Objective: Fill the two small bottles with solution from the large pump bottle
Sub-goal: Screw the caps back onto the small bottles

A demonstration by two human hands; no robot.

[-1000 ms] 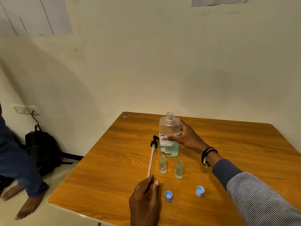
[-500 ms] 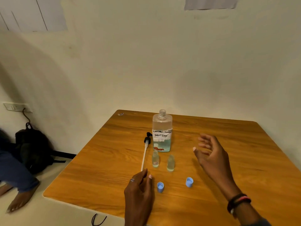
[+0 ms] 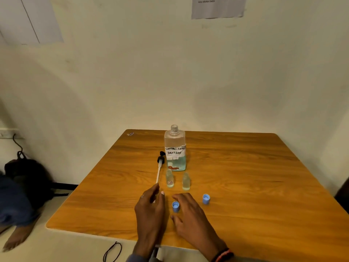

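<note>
Two hands lie at the near edge of the wooden table [image 3: 255, 182]. The left hand [image 3: 151, 210] (a ring shows on one finger) has its thumb and forefinger pinched on the near end of the white dip tube [image 3: 158, 174]. The right hand [image 3: 190, 218], with a dark wristband [image 3: 222, 254] on its wrist, rests low over the wood with its fingers apart and relaxed. Its forefinger and thumb lie either side of a blue cap [image 3: 175, 206]; whether they touch it I cannot tell. A second blue cap [image 3: 206, 199] stands alone just to the right, open side up.

Just beyond the hands the two small bottles stand upright and uncapped, near each other but apart: the left small bottle [image 3: 169, 178] carries a tiny label, the right small bottle [image 3: 186, 181] is plain. How full they are cannot be made out.

The dip tube runs away from the left hand to the black pump head [image 3: 161, 157], which lies on the wood just left of the large bottle [image 3: 174, 148]. That bottle stands upright with its threaded neck open, a handwritten "contact lens solution" label on it and bluish liquid in its lower part.
</note>
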